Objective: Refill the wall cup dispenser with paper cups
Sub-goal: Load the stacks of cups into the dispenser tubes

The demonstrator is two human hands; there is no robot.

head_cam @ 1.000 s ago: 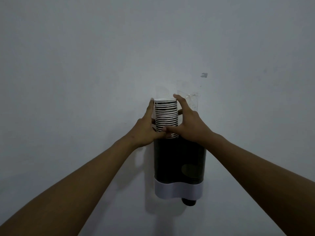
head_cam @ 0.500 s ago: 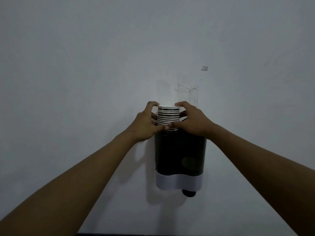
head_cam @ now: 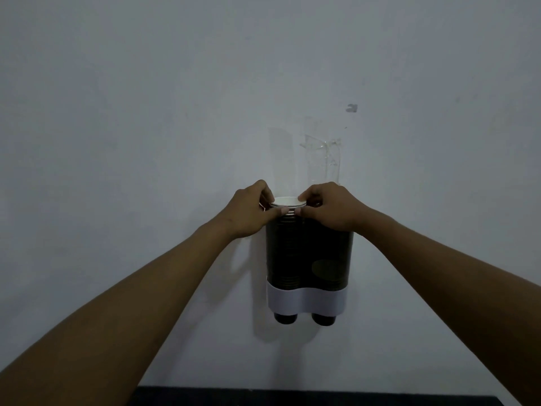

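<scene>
Dark, smoky plastic forms the two-tube cup dispenser (head_cam: 308,256) fixed to the pale wall (head_cam: 146,112), with a white band (head_cam: 306,300) wrapped round its lower end. Both hands meet at the top of the left tube. The left hand (head_cam: 248,210) pinches the near and left side of the stack of paper cups (head_cam: 288,204) between thumb and curled fingers, and the right hand (head_cam: 330,208) pinches the right side in the same way, its thumb tip almost touching the left thumb. A second ago a tall column of white rims stood above the tube; half a second ago about half of that showed; now only the top few rims and the white mouth of the uppermost cup sit above the tube's edge, so the stack has sunk nearly all the way in. Fainter rims show through the dark wall lower in the left tube. A dark cup bottom (head_cam: 285,317) now pokes out below the band under the left tube, beside the one (head_cam: 323,319) under the right tube that was already there. Clear tape (head_cam: 322,148) clings to the wall above the dispenser.
</scene>
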